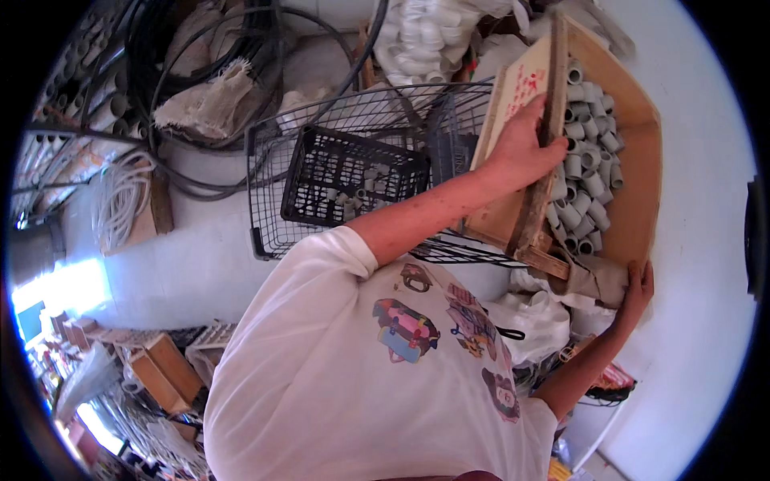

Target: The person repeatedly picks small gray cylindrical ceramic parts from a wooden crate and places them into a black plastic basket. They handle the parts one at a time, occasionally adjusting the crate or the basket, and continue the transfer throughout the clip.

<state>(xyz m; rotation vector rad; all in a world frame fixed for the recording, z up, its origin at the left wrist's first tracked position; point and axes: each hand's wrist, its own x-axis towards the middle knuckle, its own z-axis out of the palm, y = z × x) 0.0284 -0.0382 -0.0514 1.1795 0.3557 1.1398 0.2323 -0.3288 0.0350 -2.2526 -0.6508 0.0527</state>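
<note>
An open tan box (631,150) stands tilted at the right, its near side edged with a dark wooden strip and marked with red handwriting. Inside lie many short grey plastic pipe fittings (586,162). My left hand (529,141) grips the wooden-edged side, thumb over the rim. Low on the box, at its near corner, my right hand (639,288) holds the outside; part of its grip is hidden. Left of the box is a black wire shopping cart (264,180). Within the cart sits a black plastic crate (313,162) with several grey fittings (361,192).
Black hose coils (198,189) and a woven sack (207,111) lie beyond the cart. Bags of white fittings (421,36) stand behind it, with another white bag (535,324) below the box. Pipe racks (78,108) line the left; a white wall (698,240) rises at right.
</note>
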